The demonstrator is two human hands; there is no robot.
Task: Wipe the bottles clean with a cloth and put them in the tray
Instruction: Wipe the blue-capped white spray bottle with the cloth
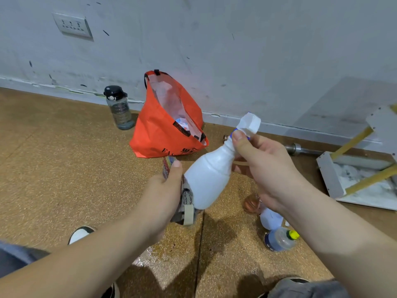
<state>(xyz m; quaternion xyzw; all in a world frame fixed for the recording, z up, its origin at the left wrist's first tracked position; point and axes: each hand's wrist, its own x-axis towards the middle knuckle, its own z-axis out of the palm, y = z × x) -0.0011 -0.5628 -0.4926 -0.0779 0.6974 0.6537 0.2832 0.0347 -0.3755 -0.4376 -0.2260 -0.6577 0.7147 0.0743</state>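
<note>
I hold a white plastic bottle tilted in the air over the floor, its neck pointing up and right. My right hand grips the neck just below the white cap. My left hand grips a striped, multicoloured cloth pressed against the bottle's lower body. A white tray with yellow bars lies at the far right. Three more bottles lie on the floor under my right forearm: an orange one, a white one and a clear one with a yellow cap.
An orange bag stands open by the wall, with a dark-lidded water bottle to its left. A metal bar lies along the baseboard. My shoes and knees show at the bottom. The floor is brown cork.
</note>
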